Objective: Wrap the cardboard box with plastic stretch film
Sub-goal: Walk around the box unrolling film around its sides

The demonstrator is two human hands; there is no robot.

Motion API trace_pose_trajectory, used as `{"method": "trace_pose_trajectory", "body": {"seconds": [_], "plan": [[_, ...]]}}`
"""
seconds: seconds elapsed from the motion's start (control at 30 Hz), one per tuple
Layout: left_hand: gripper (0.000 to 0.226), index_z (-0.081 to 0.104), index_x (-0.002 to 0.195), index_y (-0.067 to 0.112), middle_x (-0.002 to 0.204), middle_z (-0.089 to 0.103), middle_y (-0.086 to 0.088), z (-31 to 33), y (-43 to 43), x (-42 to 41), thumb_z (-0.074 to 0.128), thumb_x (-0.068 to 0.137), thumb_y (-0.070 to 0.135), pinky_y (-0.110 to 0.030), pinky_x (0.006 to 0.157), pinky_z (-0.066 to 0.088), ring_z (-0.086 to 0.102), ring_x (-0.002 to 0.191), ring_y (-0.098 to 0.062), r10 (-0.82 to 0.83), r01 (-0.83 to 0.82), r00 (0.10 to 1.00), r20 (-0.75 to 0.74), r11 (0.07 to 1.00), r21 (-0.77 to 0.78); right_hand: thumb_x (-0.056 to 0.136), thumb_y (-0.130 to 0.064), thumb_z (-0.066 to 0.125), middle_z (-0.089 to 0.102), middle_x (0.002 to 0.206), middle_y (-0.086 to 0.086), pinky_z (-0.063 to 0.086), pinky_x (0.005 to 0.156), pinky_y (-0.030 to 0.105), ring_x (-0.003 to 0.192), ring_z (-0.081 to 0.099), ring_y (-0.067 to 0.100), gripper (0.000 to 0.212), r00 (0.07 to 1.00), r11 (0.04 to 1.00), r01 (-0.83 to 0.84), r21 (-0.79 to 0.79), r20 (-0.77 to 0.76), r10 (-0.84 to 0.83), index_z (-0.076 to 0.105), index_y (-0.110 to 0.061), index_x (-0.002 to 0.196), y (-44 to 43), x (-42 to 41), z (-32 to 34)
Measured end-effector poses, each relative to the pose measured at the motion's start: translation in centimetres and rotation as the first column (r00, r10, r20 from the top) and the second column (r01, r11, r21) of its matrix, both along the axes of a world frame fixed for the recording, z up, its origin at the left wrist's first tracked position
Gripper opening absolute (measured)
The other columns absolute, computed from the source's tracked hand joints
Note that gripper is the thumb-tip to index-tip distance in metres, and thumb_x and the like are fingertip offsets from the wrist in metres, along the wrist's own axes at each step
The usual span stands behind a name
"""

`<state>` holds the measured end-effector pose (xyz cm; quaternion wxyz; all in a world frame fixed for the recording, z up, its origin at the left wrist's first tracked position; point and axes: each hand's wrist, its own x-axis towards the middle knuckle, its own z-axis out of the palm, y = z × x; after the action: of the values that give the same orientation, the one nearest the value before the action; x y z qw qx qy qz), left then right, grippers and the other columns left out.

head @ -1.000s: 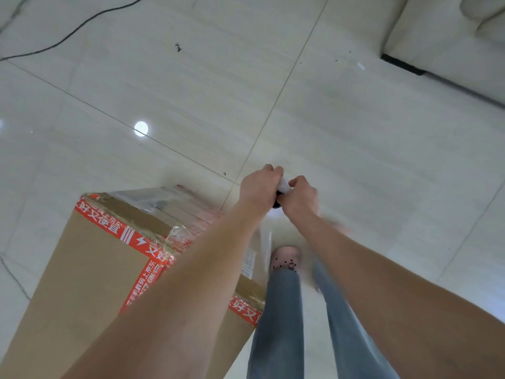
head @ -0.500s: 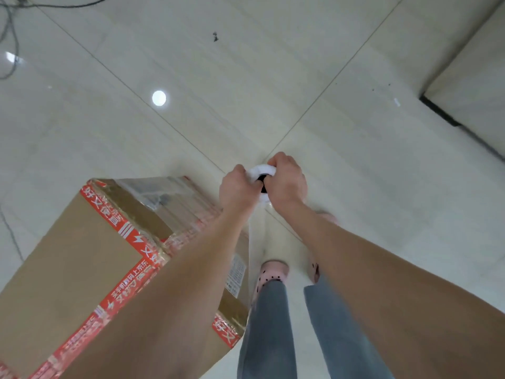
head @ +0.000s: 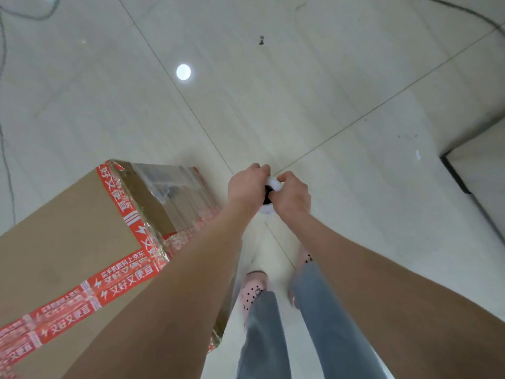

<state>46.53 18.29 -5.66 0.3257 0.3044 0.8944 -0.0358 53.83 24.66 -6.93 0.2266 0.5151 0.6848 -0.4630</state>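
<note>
The floor (head: 314, 105) filled most of the view, pale glossy tiles with thin dark joints; a round bright reflection (head: 183, 71) sat on one tile at upper left, a small dark speck (head: 261, 40) lay farther up, and thin cables (head: 5, 149) ran along the left edge and across the top right corner; a dark-edged step or base (head: 459, 176) cut in at the right.

The box (head: 62, 242), brown cardboard, stood on the floor at lower left, just beside the person's left forearm; red tape (head: 128, 212) with white lettering ran along its top edges and across its top face; clear film (head: 177, 195) lay wrinkled over the side facing away from the camera, and a faint sheet of it seemed to stretch from the box toward the hands, though that part was blurred.

Two bare forearms reached forward from the bottom of the view; below them were legs in blue jeans (head: 262, 337) and feet in pink dotted shoes (head: 252, 288), standing just right of the box.

The left hand (head: 246, 187) and right hand (head: 292, 196) met above the floor, to the right of the box's far corner; both had a closed grip on the roll (head: 272, 184), a small white roll with a dark hollow core showing between the fingers; the left hand wrapped one side and the right the other, touching or nearly so.
</note>
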Motion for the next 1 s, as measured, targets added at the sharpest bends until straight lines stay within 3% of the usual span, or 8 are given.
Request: {"method": "trace_pose_trajectory", "body": {"seconds": [0.17,0.27,0.47,0.6,0.77,0.87,1.0], "plan": [[0.020,0.056,0.101,0.011,0.098,0.058,-0.009,-0.3,-1.0,-1.7,0.050,0.081,0.011,-0.032,0.063,0.039,0.057,0.090,-0.030,0.256,-0.256,0.967,0.024,0.965,0.046,0.080,-0.013,0.052,0.062,0.096,0.000,0.038,0.063,0.029,0.087,0.058,0.024,0.024,0.989,0.988,-0.125,0.086,-0.066,0.131,0.056,-0.021,0.102,0.3,-2.2,0.4],[0.018,0.055,0.097,0.012,0.091,0.059,-0.007,-0.4,-2.0,-3.2,0.054,0.079,0.013,-0.031,0.062,0.040,0.056,0.082,-0.028,0.420,-0.420,0.908,0.012,0.906,0.061,0.081,-0.012,0.054,0.061,0.102,0.002,0.041,0.067,0.031,0.090,0.058,0.024,0.026,0.983,0.988,-0.129,0.090,-0.121,0.139,0.054,-0.017,0.106,-0.2,-4.1,0.7],[0.020,0.048,0.087,0.013,0.082,0.056,-0.005,-0.9,-5.1,-6.1,0.061,0.079,0.025,-0.029,0.058,0.034,0.054,0.076,-0.027,0.662,-0.661,0.750,0.015,0.748,0.063,0.085,-0.022,0.058,0.061,0.108,0.007,0.040,0.068,0.030,0.084,0.056,0.024,0.037,0.989,0.988,-0.124,-0.095,-0.091,0.115,0.046,-0.014,0.119,-2.1,-7.1,0.6],[0.024,0.047,0.095,0.010,0.092,0.061,-0.011,-0.7,-6.1,-7.7,0.060,0.082,0.026,-0.033,0.061,0.041,0.059,0.085,-0.031,0.562,-0.563,0.826,0.040,0.827,0.007,0.083,-0.020,0.060,0.060,0.108,0.008,0.042,0.072,0.030,0.092,0.059,0.027,0.039,0.988,0.988,-0.133,-0.076,-0.085,0.127,0.046,-0.014,0.119,-3.0,-8.9,0.3],[0.038,0.049,0.121,0.016,0.110,0.055,-0.009,-0.6,-5.6,-9.7,0.057,0.084,0.015,-0.032,0.065,0.039,0.059,0.096,-0.031,0.215,-0.215,0.976,0.027,0.977,0.010,0.081,-0.024,0.062,0.053,0.087,-0.002,0.042,0.068,0.029,0.079,0.055,0.021,0.032,0.982,0.983,-0.186,0.000,-0.036,0.186,0.052,-0.020,0.111,-3.7,-10.8,0.4],[0.027,0.054,0.109,0.012,0.104,0.055,-0.008,-0.6,-4.9,-11.0,0.056,0.083,0.012,-0.033,0.061,0.037,0.060,0.092,-0.031,0.133,-0.132,0.991,-0.014,0.991,0.009,0.080,-0.022,0.060,0.057,0.088,-0.002,0.047,0.072,0.032,0.084,0.059,0.023,0.029,0.972,0.972,-0.226,0.059,-0.048,0.229,0.055,-0.020,0.108,-3.5,-12.0,0.4],[0.017,0.054,0.100,0.008,0.098,0.056,-0.011,-0.8,-4.8,-12.8,0.050,0.084,0.011,-0.036,0.063,0.040,0.058,0.088,-0.033,0.224,-0.223,0.974,-0.011,0.973,0.055,0.080,-0.019,0.057,0.064,0.092,0.000,0.044,0.066,0.030,0.081,0.060,0.022,0.023,0.954,0.951,-0.283,0.127,-0.065,0.293,0.059,-0.020,0.103,-2.6,-14.3,0.8]]}}
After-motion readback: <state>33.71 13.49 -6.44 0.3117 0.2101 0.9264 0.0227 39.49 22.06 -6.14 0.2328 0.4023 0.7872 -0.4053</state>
